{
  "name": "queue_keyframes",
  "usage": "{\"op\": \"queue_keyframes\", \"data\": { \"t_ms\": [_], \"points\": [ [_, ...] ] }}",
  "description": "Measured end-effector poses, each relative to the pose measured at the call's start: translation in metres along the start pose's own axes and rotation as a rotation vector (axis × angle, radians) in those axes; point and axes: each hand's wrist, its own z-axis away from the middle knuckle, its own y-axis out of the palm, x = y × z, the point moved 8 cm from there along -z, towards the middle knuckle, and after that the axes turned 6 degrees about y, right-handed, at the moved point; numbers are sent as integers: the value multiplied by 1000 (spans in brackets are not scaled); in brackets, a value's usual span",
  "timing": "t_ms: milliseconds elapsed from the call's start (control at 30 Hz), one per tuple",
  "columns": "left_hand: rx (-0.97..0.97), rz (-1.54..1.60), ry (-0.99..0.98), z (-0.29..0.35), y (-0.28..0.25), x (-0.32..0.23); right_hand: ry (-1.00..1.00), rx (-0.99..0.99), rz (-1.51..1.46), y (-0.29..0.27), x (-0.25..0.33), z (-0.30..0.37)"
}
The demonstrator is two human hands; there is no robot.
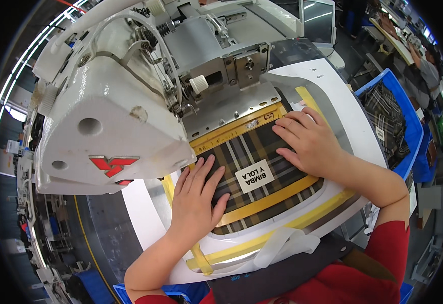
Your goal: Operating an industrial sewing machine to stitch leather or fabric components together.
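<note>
A dark plaid fabric piece (231, 160) with a white printed label (254, 176) lies flat under the front of a white industrial sewing machine (105, 121). Along the fabric's near side runs a yellow strip (269, 200), and a second yellow strip (239, 130) borders its far side beside the machine's metal plate (231, 114). My left hand (196, 195) rests flat on the fabric's left end, fingers spread. On the right end lies my right hand (310, 144), its fingers stretched out over the fabric and the far strip's end. Neither hand grasps anything.
White sheeting with yellow tape (302, 221) surrounds the fabric. A loose white strip (285, 247) curls at the near edge. To the right stands a blue bin (409, 121) holding plaid pieces (383, 114). The machine head fills the upper left. Other people work at the far right.
</note>
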Motion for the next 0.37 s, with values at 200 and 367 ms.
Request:
{"op": "queue_keyframes", "data": {
  "t_ms": [200,367],
  "points": [
    [-10,6,-6,0,-1,1,2,33,-36,3,-8,-8],
    [-12,15,-11,5,3,1,24,46,-40,10,-8,-6]
  ]
}}
